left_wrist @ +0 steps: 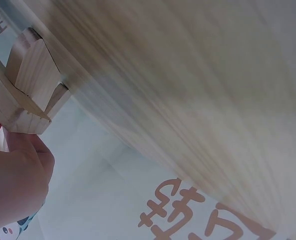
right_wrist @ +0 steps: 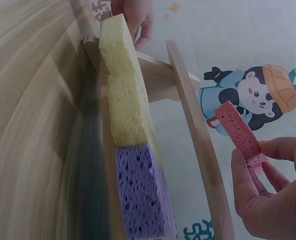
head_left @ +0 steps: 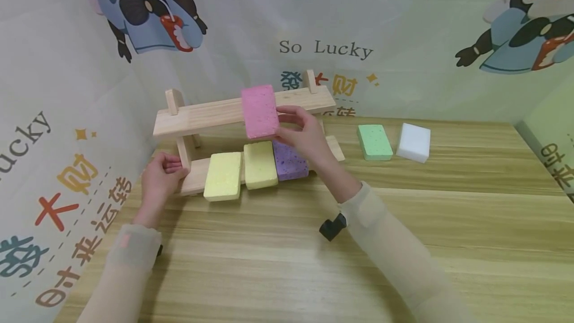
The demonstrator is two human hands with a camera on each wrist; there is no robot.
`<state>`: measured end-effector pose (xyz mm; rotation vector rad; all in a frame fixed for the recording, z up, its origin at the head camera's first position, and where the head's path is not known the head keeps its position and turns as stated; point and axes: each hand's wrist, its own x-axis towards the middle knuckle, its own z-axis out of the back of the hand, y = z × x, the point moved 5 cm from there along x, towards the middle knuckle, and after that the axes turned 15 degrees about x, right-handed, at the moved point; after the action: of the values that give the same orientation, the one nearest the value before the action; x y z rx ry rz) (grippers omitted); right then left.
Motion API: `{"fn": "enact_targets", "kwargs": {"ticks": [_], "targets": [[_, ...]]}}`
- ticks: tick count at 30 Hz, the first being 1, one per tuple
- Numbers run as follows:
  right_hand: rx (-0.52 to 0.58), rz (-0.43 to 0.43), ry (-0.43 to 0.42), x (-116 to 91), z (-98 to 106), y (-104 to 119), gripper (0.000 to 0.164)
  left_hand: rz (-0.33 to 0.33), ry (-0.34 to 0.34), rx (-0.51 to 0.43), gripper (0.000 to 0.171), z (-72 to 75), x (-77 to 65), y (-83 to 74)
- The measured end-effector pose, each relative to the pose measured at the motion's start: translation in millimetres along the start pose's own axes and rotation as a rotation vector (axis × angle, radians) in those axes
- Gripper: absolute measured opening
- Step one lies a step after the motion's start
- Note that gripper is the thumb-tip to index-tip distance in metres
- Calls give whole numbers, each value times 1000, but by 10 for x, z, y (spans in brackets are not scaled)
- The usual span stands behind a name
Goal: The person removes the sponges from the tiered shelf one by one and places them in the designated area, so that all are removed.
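Note:
A pink sponge [head_left: 260, 111] is pinched between the thumb and fingers of my right hand [head_left: 301, 131], in front of the upper board of a small two-tier wooden shelf [head_left: 206, 117]. The right wrist view shows the sponge edge-on, apart from that board. My left hand [head_left: 162, 176] grips the shelf's lower left end beside an upright; part of its hold is hidden. Along the lower board stand two yellow sponges [head_left: 223, 176] and a purple sponge [right_wrist: 143, 195], side by side. My right hand partly covers the purple one in the head view.
A green sponge [head_left: 374, 142] and a white sponge-like block [head_left: 414, 142] lie on the wood-grain table [head_left: 448, 238], right of the shelf. Short pegs [head_left: 174, 102] rise from the upper board's ends. A printed cloth [head_left: 251, 9] hangs close behind and at the left.

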<state>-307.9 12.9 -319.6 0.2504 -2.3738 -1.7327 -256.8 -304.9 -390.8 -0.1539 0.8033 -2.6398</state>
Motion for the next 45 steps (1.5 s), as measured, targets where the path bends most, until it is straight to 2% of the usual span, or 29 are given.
{"fn": "enact_targets", "kwargs": {"ticks": [6, 16, 24, 45], "targets": [[-65, -1, -27, -58, 186, 35, 50, 3, 5, 0, 36, -4, 15, 13], [-54, 13, -75, -102, 507, 56, 50, -7, 5, -18, 34, 4, -10, -8], [-107, 28, -107, -186, 757, 142, 49, -7, 4, -10, 34, -4, -6, 11], [-85, 54, -210, -418, 1319, 298, 52, -11, 1, 0, 34, 10, -14, -11]]}}
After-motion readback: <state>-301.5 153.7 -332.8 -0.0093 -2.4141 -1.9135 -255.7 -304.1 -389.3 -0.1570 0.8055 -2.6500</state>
